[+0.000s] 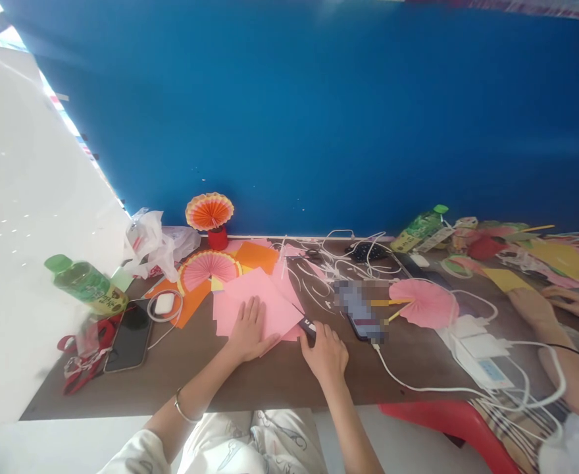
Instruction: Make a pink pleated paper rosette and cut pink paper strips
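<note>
Head view:
1. Left hand point(251, 334) lies open, flat on pink paper point(280, 315).
2. Right hand point(326, 352), at the paper's four o'clock, grasps what seems a black cutter point(309, 326).
3. Orange fan point(209, 212) stands at eleven o'clock.

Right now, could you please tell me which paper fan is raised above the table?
The orange fan, above the red holder; the yellow-edged pink fan and plain pink fan lie low.

left hand point(251, 332) flat, right hand point(326, 352) curled
</note>
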`<state>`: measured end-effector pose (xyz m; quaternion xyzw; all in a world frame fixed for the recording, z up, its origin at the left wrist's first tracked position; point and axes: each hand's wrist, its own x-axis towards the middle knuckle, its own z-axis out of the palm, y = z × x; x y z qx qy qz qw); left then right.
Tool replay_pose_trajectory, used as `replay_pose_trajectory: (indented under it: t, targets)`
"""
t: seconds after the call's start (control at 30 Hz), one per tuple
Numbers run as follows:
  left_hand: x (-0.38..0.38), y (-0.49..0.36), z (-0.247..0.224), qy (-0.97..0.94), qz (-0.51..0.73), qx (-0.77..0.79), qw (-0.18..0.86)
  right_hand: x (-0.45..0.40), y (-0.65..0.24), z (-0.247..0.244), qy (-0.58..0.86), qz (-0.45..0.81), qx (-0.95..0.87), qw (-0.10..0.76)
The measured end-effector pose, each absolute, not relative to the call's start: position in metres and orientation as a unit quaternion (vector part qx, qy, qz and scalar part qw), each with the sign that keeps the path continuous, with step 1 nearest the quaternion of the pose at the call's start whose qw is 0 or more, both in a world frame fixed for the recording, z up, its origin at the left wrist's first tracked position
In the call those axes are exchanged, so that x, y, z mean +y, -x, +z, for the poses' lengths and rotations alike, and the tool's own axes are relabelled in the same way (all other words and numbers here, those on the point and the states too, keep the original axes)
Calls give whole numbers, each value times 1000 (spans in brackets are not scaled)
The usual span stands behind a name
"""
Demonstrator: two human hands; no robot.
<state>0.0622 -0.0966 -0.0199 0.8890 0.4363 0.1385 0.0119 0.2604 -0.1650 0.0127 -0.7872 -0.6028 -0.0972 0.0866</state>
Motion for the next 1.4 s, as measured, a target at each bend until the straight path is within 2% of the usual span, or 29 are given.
replay_pose_trajectory:
  t: [0.37,1.2,1.4]
  targets:
    - [-98,-64,-19,-885,148,442,7,-153,-263,19,774,-12,-632,28]
    - [-99,-64,-18,-886,130,445,13,-157,-263,16,782,-34,-619,65]
    - [-98,-64,-18,-890,126,438,14,-164,-295,27,883,-111,-440,119]
